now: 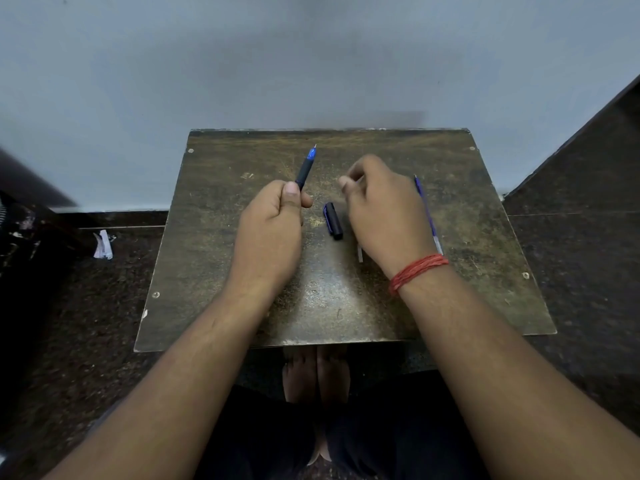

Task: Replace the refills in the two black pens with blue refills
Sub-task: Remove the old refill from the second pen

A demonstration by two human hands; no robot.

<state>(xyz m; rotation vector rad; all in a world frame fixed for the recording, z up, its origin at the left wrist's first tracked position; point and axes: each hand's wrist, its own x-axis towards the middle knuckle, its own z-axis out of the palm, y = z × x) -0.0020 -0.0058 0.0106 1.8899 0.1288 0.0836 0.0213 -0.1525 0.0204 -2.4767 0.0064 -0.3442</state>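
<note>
Left hand (273,220) fisted around a pen (306,168), blue tip up and away. Right hand (381,206) curled low over the table (242,289), blurred; cannot tell what it pinches, if anything. Pen cap (333,221) lies between the hands. Blue refill (427,213) lies just right of the right hand. Risk: wrist sweep nudges refill, rolling it off the table's edge.

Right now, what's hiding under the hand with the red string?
Under the right hand, a pale thin stick end pokes out on the table; the rest is covered. A blue refill lies beside it, partly hidden by the wrist.
</note>
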